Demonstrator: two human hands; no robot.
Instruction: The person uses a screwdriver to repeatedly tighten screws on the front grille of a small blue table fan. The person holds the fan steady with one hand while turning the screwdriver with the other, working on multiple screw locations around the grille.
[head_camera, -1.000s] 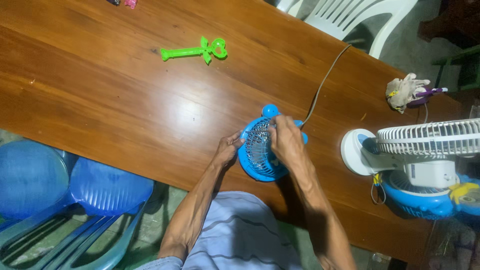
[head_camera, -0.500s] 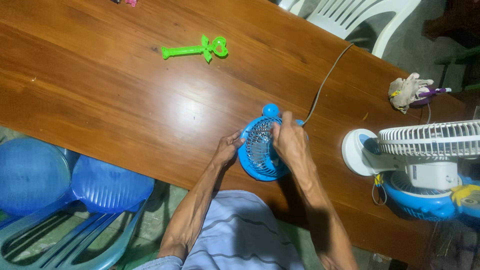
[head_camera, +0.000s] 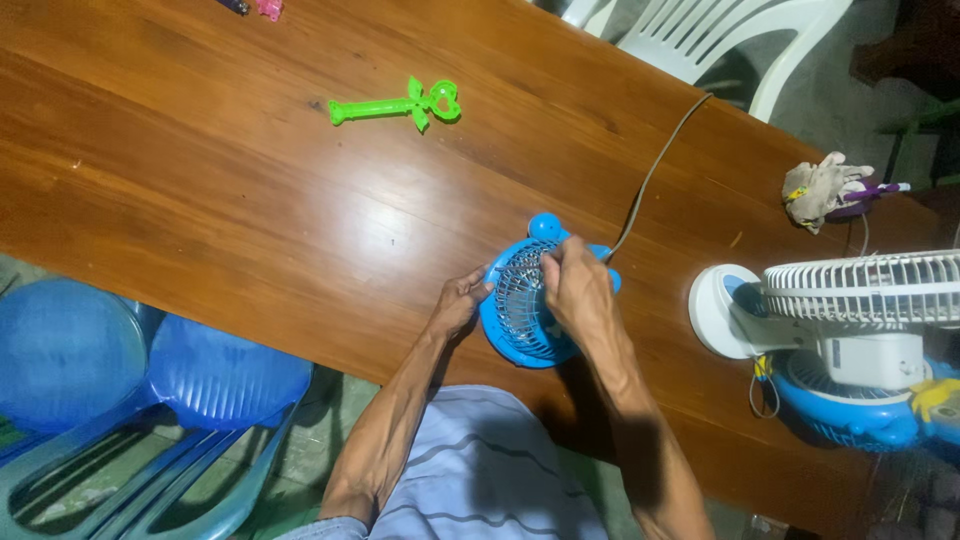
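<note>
On the wooden table, both hands grip a small blue fan: left hand at its rim; right hand atop its grille.

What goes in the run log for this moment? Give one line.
left hand: holds blue fan rim | right hand: on fan grille | fan: on table edge | nearby: green toy, white fan

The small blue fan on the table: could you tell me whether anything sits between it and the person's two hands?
Nothing visible does. The left hand rests against the rim of the small blue fan, and the right hand lies over its wire grille. The green plastic toy and the white fan lie apart from it.
</note>
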